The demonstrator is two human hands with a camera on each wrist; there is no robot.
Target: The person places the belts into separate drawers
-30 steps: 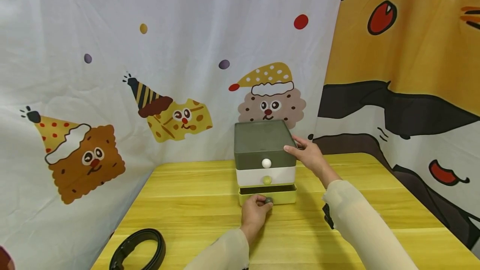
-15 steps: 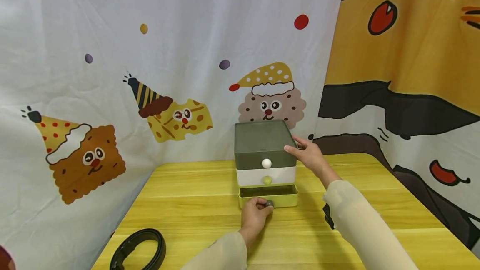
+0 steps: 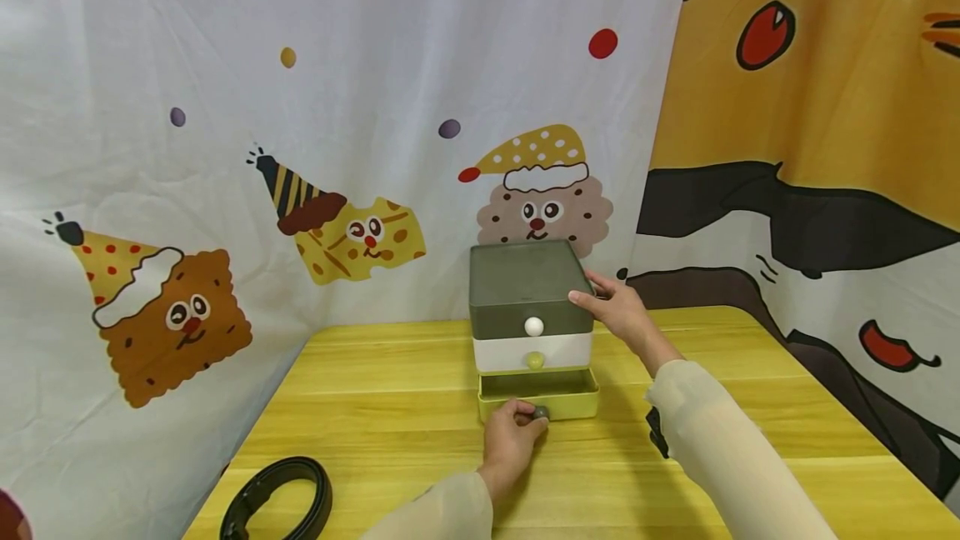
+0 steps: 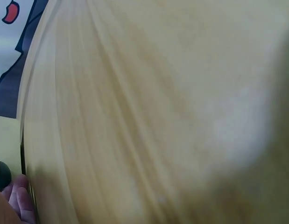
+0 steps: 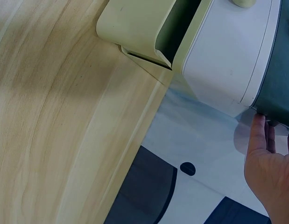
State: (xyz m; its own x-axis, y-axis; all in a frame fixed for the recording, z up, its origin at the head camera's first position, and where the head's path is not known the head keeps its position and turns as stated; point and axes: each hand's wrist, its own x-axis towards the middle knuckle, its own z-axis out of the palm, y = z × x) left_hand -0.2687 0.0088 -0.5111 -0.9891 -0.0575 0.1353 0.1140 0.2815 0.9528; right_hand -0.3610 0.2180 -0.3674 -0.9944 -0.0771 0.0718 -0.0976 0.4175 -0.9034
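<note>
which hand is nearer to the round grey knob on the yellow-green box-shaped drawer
Left. The left hand pinches the round grey knob; the right hand is higher and farther back, touching the right edge of the dark green square top tier.

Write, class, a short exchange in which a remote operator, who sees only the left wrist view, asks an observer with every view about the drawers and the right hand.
Operator: I see the left hand at a dark knob, by the left edge of my picture. Is the drawer with that knob open or closed?
Observer: Open. In the head view, the yellow drawer stands out past the white drawer above it.
Operator: Thanks. My picture doesn't show the right hand; where is it?
Observer: It touches the right side of the dark green top section, near the front corner.
</note>
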